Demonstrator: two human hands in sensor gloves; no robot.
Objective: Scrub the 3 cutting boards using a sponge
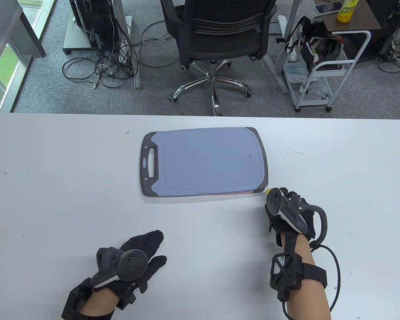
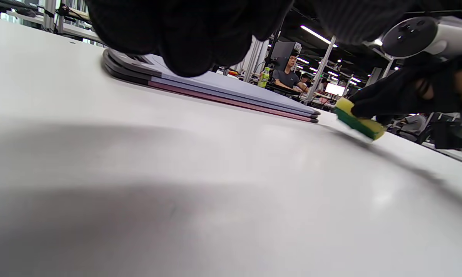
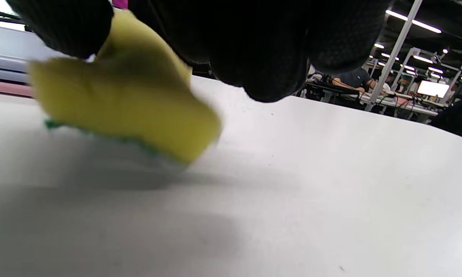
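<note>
Table view: you are gripping the sponge [image 1: 269,191] in your right hand [image 1: 291,213], fingers curled round it, just off the 5 o'clock corner of the stack of cutting boards [image 1: 205,161], which is lying flat near the middle of the table [image 1: 53,186], handle slot pointing to 9 o'clock. Your left hand [image 1: 136,256] is resting at 7 o'clock, fingers straight and relaxed, holding nothing, well apart from the boards.

Left wrist view is showing three boards stacked, the grey-blue one on top and a pink edge at the bottom, with the sponge's green scouring face turned down toward the table.

You are, by the look of it, bringing the sponge to the top board, with no scrubbing yet begun. To do this well, you are wanting the green face flat on the surface, not riding on one edge, and strokes running the board's length into the groove round the rim. The stack is likely sliding under pressure, so you are best pinning the handle end with that free left hand first.
</note>
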